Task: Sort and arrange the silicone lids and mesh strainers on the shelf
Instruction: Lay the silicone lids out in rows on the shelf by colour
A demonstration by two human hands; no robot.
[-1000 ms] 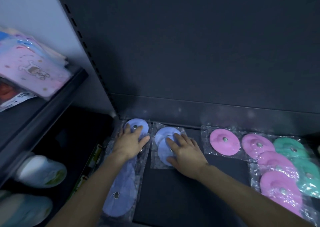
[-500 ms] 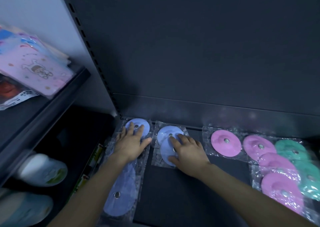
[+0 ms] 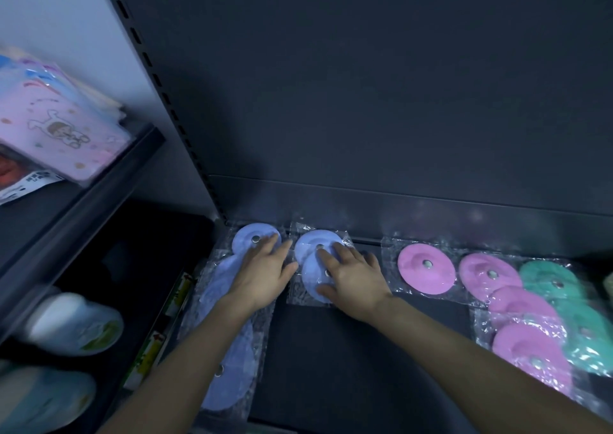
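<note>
Now, over the dark shelf (image 3: 348,350), both forearms reach toward its back edge. The left hand (image 3: 262,274) lies flat, fingers (image 3: 270,243) straight, on the column of bagged blue lids (image 3: 229,377) along the left edge. The right hand (image 3: 351,277) presses with spread fingers on the two-lid blue packet (image 3: 310,244) just beside it.

Dim bluish light, deep shadows, wide-angle bending (edges blurred, left especially).

Left hand (image 3: 262,276) slips right on the corner blue lid (image 3: 245,241), baring its stud (image 3: 254,239). Right hand (image 3: 353,279) creeps back over the two-lid packet (image 3: 311,274), index fingertip (image 3: 321,253) at its rear stud (image 3: 319,246).
</note>
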